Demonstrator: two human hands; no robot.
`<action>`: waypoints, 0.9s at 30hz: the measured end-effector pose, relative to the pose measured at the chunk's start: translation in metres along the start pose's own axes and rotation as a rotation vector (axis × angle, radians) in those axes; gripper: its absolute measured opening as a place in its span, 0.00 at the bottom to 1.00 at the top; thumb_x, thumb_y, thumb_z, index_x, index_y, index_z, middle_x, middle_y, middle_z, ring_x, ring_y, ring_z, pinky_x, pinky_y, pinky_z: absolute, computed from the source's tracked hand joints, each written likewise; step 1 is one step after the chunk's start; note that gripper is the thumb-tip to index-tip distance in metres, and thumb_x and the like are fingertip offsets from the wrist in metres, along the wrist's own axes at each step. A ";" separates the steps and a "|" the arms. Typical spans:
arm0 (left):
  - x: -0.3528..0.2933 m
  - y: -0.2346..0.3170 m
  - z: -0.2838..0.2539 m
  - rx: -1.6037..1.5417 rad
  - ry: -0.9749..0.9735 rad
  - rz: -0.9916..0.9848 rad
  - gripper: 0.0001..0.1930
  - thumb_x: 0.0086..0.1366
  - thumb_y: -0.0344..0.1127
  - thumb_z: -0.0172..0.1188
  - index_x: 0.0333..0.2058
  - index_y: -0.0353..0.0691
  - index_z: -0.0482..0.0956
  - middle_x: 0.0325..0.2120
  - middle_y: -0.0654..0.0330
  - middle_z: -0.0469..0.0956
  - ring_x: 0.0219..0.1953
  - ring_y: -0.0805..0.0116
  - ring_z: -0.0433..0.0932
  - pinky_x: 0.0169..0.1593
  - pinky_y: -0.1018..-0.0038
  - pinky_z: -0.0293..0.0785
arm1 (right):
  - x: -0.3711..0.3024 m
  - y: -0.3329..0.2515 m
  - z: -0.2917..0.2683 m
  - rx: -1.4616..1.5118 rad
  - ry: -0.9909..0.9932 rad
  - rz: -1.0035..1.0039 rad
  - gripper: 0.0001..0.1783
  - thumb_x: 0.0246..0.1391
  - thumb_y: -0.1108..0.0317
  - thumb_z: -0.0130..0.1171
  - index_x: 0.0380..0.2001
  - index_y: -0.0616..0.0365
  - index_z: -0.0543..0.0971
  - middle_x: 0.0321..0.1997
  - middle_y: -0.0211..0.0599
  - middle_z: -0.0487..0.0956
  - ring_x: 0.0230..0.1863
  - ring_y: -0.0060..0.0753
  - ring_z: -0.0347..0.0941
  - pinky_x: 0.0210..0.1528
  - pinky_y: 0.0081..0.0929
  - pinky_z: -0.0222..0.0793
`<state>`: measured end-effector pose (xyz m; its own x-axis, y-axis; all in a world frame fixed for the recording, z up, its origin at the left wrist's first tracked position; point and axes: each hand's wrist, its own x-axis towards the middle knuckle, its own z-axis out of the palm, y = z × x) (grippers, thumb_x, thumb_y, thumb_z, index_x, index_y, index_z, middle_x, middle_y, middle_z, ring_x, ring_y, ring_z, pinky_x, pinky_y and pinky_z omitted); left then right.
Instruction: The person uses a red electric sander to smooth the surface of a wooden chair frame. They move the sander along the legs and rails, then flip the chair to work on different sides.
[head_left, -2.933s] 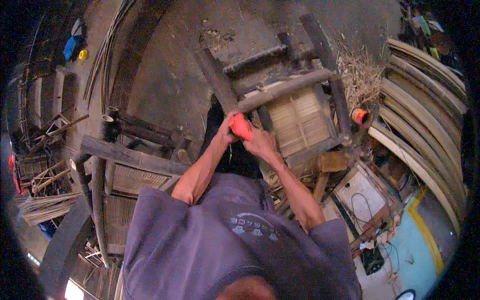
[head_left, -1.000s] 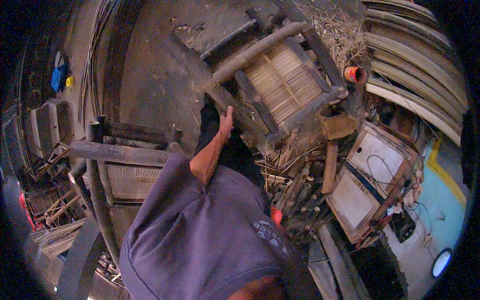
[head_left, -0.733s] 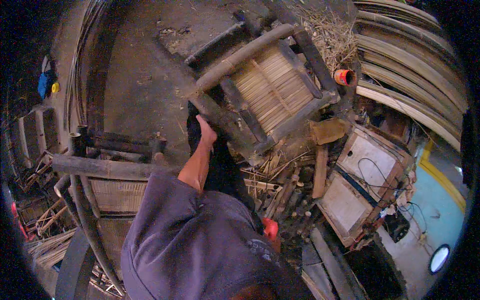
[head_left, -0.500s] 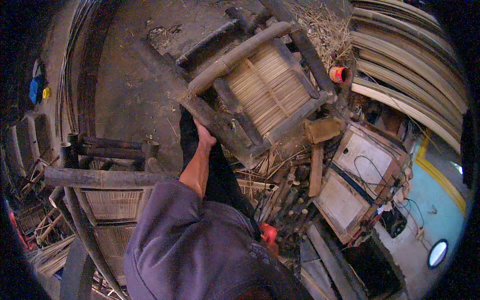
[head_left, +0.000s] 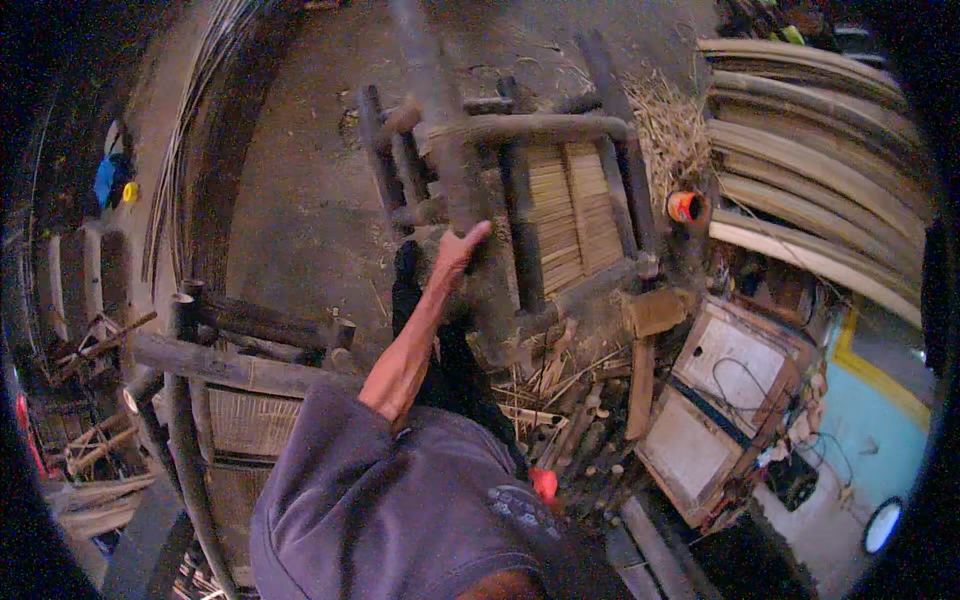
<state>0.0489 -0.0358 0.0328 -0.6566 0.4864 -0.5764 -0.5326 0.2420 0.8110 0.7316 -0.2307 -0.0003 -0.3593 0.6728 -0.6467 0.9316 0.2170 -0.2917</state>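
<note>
Your left grip [head_left: 464, 250] is closed partway around a thick dark pole [head_left: 440, 95] of the bamboo chair [head_left: 610, 285], thumb and fingers spread over its near part; how far the fingers reach underneath is hidden. The chair is tilted on the floor [head_left: 310, 180] ahead of you, its pale slatted panel [head_left: 575, 225] to the right of the pole. Your right grip is out of sight, so you cannot tell whether it holds anything; a red item [head_left: 543, 484] shows beside your shirt [head_left: 400, 490]. A second dark chair [head_left: 240, 375] stands to your left. An orange can [head_left: 684, 207] lies right of the slatted panel, near dry shavings [head_left: 668, 130] and long curved strips [head_left: 800, 140].
</note>
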 end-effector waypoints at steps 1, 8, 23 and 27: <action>0.000 0.018 0.007 0.154 0.056 -0.026 0.34 0.49 0.55 0.68 0.46 0.32 0.74 0.41 0.55 0.77 0.40 0.67 0.76 0.44 0.69 0.72 | 0.003 0.007 -0.001 -0.025 -0.005 0.021 0.10 0.34 0.56 0.60 0.12 0.47 0.74 0.18 0.37 0.75 0.18 0.41 0.70 0.22 0.40 0.63; 0.040 0.063 -0.001 0.072 0.033 -0.012 0.32 0.47 0.53 0.69 0.38 0.28 0.77 0.34 0.50 0.80 0.35 0.61 0.79 0.40 0.67 0.74 | 0.047 -0.008 -0.053 0.073 0.025 -0.225 0.11 0.29 0.55 0.62 0.16 0.49 0.79 0.20 0.34 0.78 0.19 0.39 0.72 0.21 0.34 0.63; 0.211 0.201 0.084 0.597 -0.219 0.060 0.51 0.36 0.67 0.67 0.44 0.20 0.73 0.43 0.42 0.77 0.46 0.55 0.77 0.47 0.64 0.74 | 0.083 -0.047 -0.088 0.450 -0.159 -0.725 0.11 0.25 0.57 0.61 0.11 0.48 0.73 0.15 0.35 0.73 0.19 0.44 0.70 0.22 0.37 0.63; 0.297 0.227 0.083 0.769 -0.175 0.157 0.51 0.36 0.70 0.66 0.46 0.24 0.74 0.44 0.45 0.77 0.47 0.53 0.77 0.50 0.63 0.72 | 0.083 -0.055 -0.065 -0.049 0.119 -0.509 0.11 0.25 0.56 0.62 0.16 0.46 0.76 0.14 0.37 0.73 0.19 0.46 0.71 0.23 0.38 0.65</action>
<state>-0.2230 0.2329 0.0546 -0.5660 0.6720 -0.4776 0.1177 0.6392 0.7600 0.6544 -0.1402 0.0079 -0.7608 0.5489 -0.3462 0.6434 0.5683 -0.5129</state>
